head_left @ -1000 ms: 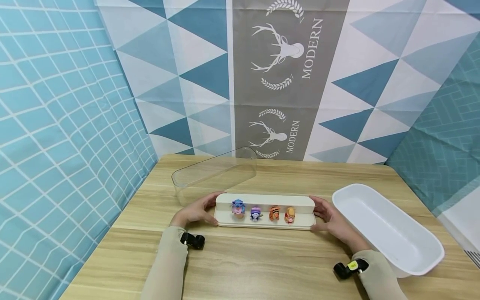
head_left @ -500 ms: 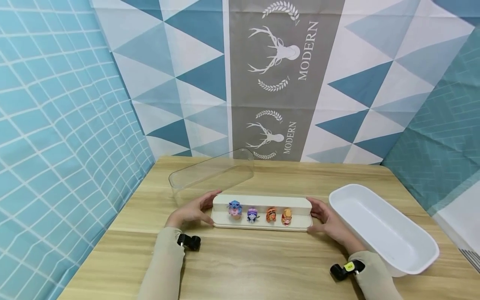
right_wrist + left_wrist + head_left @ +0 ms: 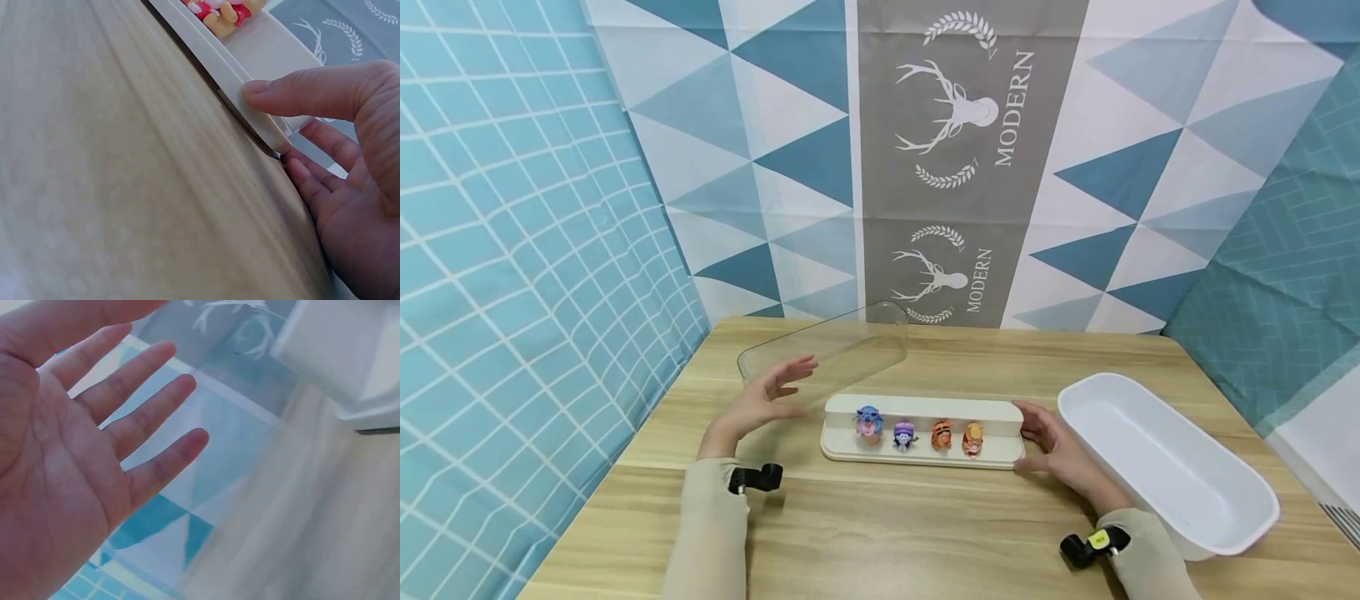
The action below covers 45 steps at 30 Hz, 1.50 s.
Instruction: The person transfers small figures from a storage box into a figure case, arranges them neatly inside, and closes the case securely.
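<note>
A cream display stand (image 3: 850, 450) with a raised back step lies on the table in the head view. Several small figurines stand along it: a blue one with sunglasses (image 3: 869, 423), a purple one (image 3: 904, 435), an orange striped one (image 3: 942, 434) and a yellow one in red (image 3: 973, 439). My right hand (image 3: 1063, 450) holds the stand's right end, thumb (image 3: 300, 92) on the front rim and fingers at the end. Off the stand's left end, my left hand (image 3: 760, 404) hovers with spread fingers (image 3: 147, 422) and nothing in it, in front of a clear cover (image 3: 865, 354).
A white oblong tub (image 3: 1168, 462) stands at the right, close to my right forearm. The wooden table (image 3: 925, 533) meets a patterned cloth backdrop (image 3: 955, 150) at the back and a blue checked cloth (image 3: 512, 250) on the left.
My left hand has let go of the stand's left end and moved left and up, its fingers spreading. The right hand keeps its place at the right end.
</note>
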Each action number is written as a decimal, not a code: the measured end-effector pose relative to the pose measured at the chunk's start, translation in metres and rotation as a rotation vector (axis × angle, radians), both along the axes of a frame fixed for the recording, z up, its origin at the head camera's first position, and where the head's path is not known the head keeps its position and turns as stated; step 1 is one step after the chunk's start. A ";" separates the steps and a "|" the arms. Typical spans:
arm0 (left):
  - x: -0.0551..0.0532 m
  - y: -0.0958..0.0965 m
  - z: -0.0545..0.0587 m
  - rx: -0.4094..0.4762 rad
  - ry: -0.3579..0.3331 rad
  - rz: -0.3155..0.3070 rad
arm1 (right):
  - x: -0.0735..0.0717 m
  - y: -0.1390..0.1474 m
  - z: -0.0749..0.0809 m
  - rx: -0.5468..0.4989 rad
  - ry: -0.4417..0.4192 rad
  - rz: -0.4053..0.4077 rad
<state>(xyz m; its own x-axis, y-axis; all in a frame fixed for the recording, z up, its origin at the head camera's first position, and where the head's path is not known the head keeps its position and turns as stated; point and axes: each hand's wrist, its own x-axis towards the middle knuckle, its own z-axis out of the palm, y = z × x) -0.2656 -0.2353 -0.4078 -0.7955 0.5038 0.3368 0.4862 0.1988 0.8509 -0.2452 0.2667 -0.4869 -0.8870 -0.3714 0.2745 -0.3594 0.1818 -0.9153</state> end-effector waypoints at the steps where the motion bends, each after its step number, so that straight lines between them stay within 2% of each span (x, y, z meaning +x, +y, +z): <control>1: 0.001 -0.001 0.003 0.004 0.014 0.018 | 0.000 0.000 0.000 0.000 -0.001 0.000; 7: 0.008 -0.009 0.010 0.081 0.078 0.138 | 0.000 0.001 -0.002 -0.007 0.000 -0.003; 14: 0.010 -0.018 0.011 0.283 0.195 0.282 | 0.002 0.001 -0.001 -0.014 0.004 -0.016; 19: 0.010 -0.024 0.009 0.391 0.221 0.439 | 0.003 0.001 0.000 -0.014 -0.004 -0.024; 22: 0.008 -0.026 0.005 0.398 0.170 0.529 | 0.003 0.000 0.001 -0.016 0.002 -0.024; 25: 0.005 -0.028 -0.001 0.374 0.086 0.573 | 0.003 -0.001 0.001 -0.020 0.015 -0.010; 29: 0.002 -0.029 -0.010 0.337 -0.027 0.589 | 0.003 -0.002 0.001 -0.029 0.030 0.004; 33: 0.005 -0.025 -0.007 0.300 -0.160 0.565 | 0.002 -0.002 0.000 -0.032 0.044 0.010; 36: 0.001 -0.026 -0.014 0.268 -0.233 0.559 | 0.001 -0.002 0.000 -0.029 0.053 0.010; 40: -0.010 -0.030 -0.033 0.205 -0.268 0.593 | 0.001 -0.002 0.000 -0.026 0.052 0.010; 45: -0.011 -0.027 -0.036 0.141 -0.278 0.646 | 0.002 -0.003 0.001 -0.026 0.043 0.005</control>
